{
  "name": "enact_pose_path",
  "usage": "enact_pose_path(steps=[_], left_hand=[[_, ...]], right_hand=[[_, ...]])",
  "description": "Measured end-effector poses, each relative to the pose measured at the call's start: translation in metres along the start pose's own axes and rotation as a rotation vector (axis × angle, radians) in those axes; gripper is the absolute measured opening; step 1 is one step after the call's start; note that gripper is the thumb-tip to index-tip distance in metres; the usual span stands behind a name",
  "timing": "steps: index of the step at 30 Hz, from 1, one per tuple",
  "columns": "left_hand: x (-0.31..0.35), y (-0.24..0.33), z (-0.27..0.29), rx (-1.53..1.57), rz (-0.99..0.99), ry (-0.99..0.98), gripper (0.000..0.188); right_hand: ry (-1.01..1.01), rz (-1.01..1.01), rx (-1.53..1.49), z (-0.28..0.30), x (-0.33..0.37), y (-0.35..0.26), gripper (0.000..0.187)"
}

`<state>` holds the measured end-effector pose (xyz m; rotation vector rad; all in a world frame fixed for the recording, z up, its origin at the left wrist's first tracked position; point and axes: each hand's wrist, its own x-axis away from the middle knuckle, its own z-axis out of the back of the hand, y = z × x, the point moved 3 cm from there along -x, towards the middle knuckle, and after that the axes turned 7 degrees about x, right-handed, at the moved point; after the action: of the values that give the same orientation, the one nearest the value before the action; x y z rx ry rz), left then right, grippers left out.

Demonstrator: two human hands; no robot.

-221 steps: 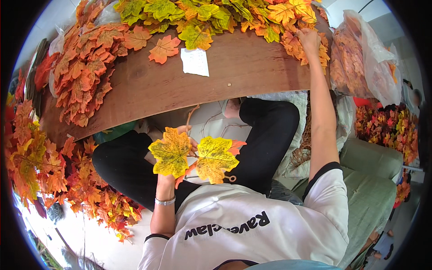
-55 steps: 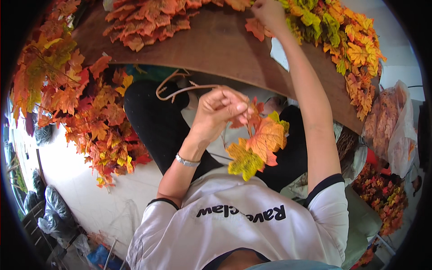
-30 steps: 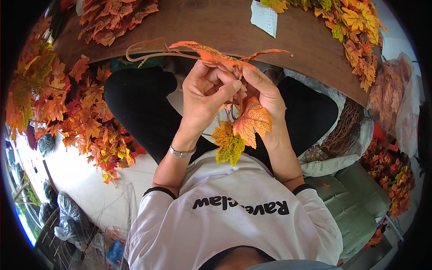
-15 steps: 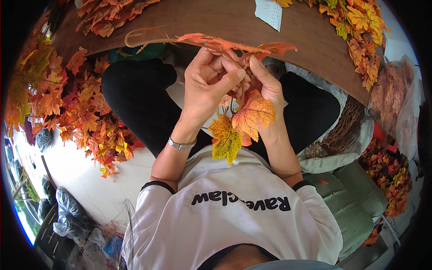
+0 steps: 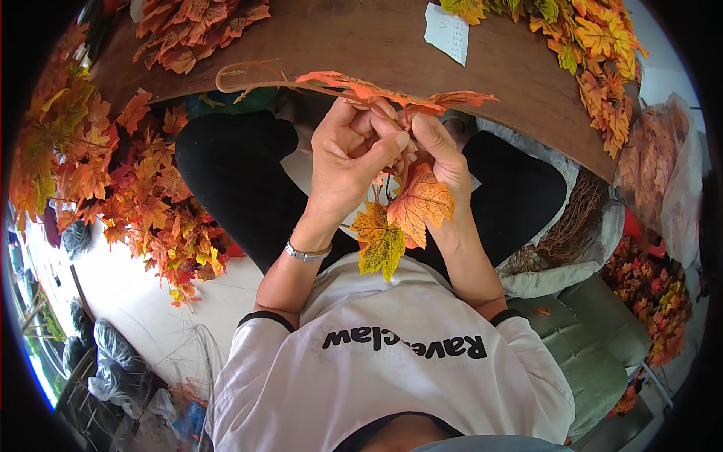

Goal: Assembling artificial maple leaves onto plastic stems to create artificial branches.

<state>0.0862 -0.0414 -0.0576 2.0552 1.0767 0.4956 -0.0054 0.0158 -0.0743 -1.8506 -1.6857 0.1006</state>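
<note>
Both my hands meet over my lap at the table's near edge, working on an artificial leaf garland (image 5: 403, 139). My left hand (image 5: 348, 154) is closed, thumb and fingers pinching the brown stem near its middle. Close beside it, my right hand (image 5: 444, 154) pinches the same spot from the other side. Orange-red leaves (image 5: 369, 84) spread along the top of the stem, whose bare curled end (image 5: 226, 75) reaches left over the table. Below my fingers hang an orange leaf (image 5: 423, 205) and a yellow-green leaf (image 5: 380, 239). The fingertips partly hide the joint.
A brown table (image 5: 339, 45) spans the far side, with orange leaves (image 5: 192, 34), a paper slip (image 5: 446, 34) and yellow-orange leaves (image 5: 595, 53) on it. Leaf bunches (image 5: 151, 203) hang at left. A sack of brown stems (image 5: 576, 218) and a green cushioned seat (image 5: 580, 331) are at right.
Both hands keep their pinch on the garland stem. In the picture, the hands and garland sit slightly lower, and the table has shifted a little with the view.
</note>
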Motion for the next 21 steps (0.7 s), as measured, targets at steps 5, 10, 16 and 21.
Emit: enact_pose_path(steps=[5, 10, 16, 21], left_hand=[[0.003, -0.003, 0.006, -0.001, 0.003, -0.017, 0.025], [0.001, 0.001, 0.005, 0.091, 0.061, 0.007, 0.023], [-0.004, 0.008, 0.009, -0.242, -0.001, 0.071, 0.022], [-0.009, 0.011, 0.013, 0.097, -0.039, 0.133, 0.019]], right_hand=[[-0.003, 0.130, 0.210, 0.002, 0.004, -0.004, 0.010], [-0.076, 0.226, 0.353, 0.018, -0.003, -0.002, 0.010], [-0.067, 0.036, 0.124, 0.001, -0.003, 0.001, 0.019], [-0.155, -0.314, -0.274, 0.010, -0.006, 0.010, 0.027]])
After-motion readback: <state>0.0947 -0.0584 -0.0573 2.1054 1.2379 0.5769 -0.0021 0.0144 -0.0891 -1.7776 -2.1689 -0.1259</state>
